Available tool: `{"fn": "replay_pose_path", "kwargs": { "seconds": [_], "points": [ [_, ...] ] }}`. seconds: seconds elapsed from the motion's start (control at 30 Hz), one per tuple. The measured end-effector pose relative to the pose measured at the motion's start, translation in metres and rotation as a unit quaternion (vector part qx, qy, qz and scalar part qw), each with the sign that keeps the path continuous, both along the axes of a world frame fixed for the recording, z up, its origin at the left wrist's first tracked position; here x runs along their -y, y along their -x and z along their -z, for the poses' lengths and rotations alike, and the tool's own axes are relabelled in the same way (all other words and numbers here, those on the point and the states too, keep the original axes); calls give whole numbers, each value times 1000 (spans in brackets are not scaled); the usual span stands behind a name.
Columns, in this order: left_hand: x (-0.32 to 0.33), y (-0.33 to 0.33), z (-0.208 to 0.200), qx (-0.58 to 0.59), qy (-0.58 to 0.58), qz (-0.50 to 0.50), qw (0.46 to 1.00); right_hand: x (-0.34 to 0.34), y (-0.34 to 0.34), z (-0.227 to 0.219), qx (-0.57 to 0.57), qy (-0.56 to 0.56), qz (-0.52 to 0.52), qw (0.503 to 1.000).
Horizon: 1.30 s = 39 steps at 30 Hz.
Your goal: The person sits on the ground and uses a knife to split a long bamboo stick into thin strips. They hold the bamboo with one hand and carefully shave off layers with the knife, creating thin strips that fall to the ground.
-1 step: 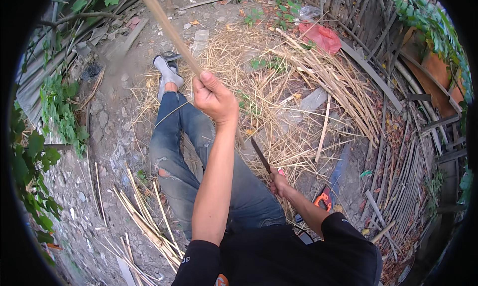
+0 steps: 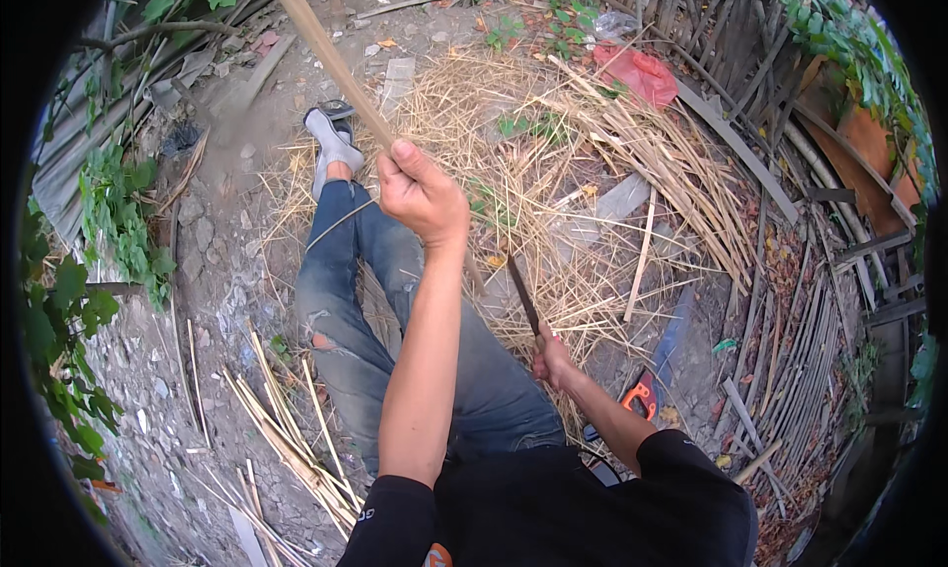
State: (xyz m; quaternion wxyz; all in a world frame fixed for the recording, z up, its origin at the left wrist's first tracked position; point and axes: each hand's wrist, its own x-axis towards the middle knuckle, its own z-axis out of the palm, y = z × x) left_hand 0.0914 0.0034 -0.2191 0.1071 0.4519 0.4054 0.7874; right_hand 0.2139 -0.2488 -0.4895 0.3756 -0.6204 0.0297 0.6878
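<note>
Two hands worked over a straw heap (image 2: 592,172). One long pole (image 2: 326,48) ran from the upper left down to the left hand (image 2: 423,194), fist wrapped around it. Lower and further right, the right hand (image 2: 555,360) clasped a dark blade (image 2: 521,295) angled up toward the pole.

An outdoor yard workplace: bare dirt ground (image 2: 212,261), bamboo strip piles (image 2: 632,172), leafy weeds (image 2: 109,221) around.

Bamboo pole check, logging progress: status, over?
Left hand gripping bamboo pole. Right hand holding dark blade. Straw pile underfoot.
</note>
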Motion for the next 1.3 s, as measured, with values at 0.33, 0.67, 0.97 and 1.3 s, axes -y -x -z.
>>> {"fn": "replay_pose_path", "kwargs": {
  "seconds": [0.33,0.67,0.97,1.3],
  "points": [
    [2,10,13,46,58,42,996,35,4,45,375,-370,-74,847],
    [-5,31,19,74,6,59,996,-38,-16,-91,120,-322,88,935],
    [13,24,4,132,-19,145,980,14,3,49,19,19,-79,997],
    [30,57,14,189,1,173,967,-3,1,-33,169,-516,141,828]
  ]
}}
